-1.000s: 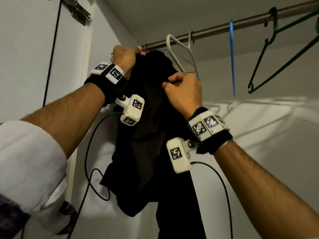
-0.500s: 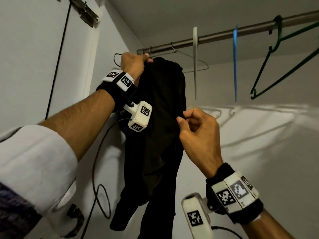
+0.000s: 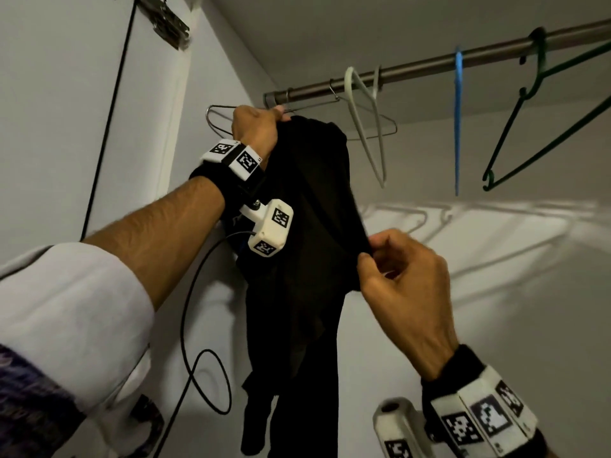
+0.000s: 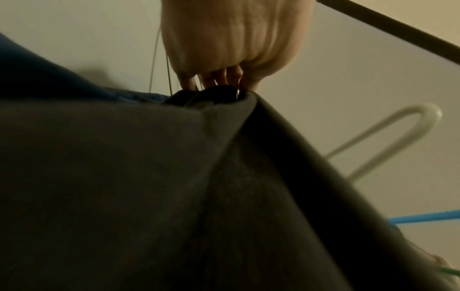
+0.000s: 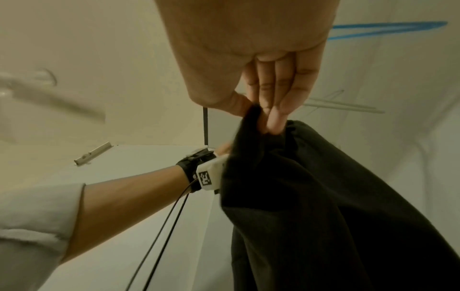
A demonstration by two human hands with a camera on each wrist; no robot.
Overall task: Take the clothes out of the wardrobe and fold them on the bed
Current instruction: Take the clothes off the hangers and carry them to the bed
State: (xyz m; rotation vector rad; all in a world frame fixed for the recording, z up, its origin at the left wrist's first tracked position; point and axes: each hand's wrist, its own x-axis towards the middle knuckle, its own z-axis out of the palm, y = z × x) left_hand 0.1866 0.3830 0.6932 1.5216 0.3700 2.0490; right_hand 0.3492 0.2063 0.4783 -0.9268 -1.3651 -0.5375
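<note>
The left grip (image 3: 254, 127) sits at the top of the garment (image 3: 307, 259), just below the rail's (image 3: 429, 69) left end. The right grip (image 3: 401, 279) is lower and to its right, on the garment's edge. Three hangers (image 3: 367, 127) hang from the rail above and right of both grips.

We see a black garment (image 3: 307, 246) of soft, matt cloth, and a wardrobe rail (image 3: 429, 66) of smooth brushed metal with a dull sheen. A thin wire hanger (image 3: 215, 119) looks like bare metal, while the white hanger (image 3: 367, 127), blue hanger (image 3: 458, 127) and green hanger (image 3: 535, 127) look like smooth plastic or coated wire. The wardrobe walls (image 3: 496, 292) are a flat, matt white.
</note>
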